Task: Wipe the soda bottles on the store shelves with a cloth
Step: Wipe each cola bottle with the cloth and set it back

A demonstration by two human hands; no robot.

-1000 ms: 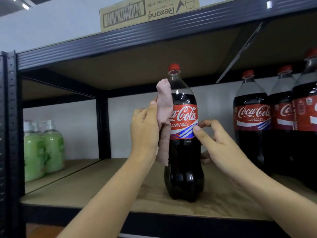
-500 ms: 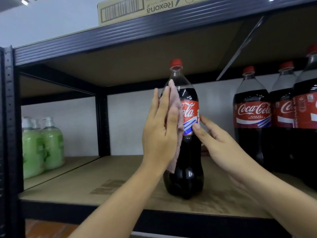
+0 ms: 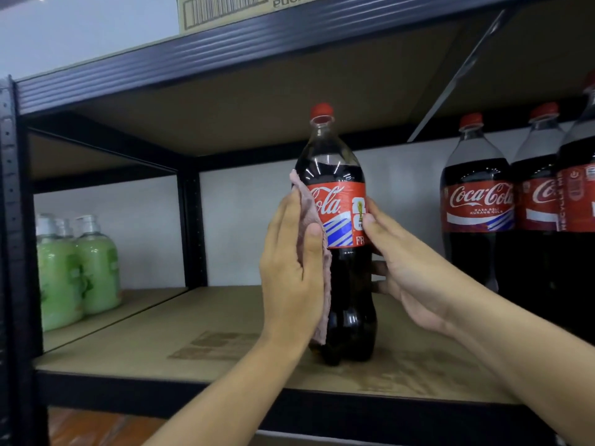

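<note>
Bottle [image 3: 338, 239] upright near shelf [image 3: 225, 358] front edge. Left hand [image 3: 291, 268] presses cloth [image 3: 314, 252] flat against side; right hand [image 3: 409, 272] grips label band. Hard sideways wipe risks tipping bottle off edge.

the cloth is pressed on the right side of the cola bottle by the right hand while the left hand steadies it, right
Not quite: the hands are swapped. In the head view the left hand presses the pink cloth against the left side of the cola bottle, and the right hand steadies the bottle from its right side.
</note>
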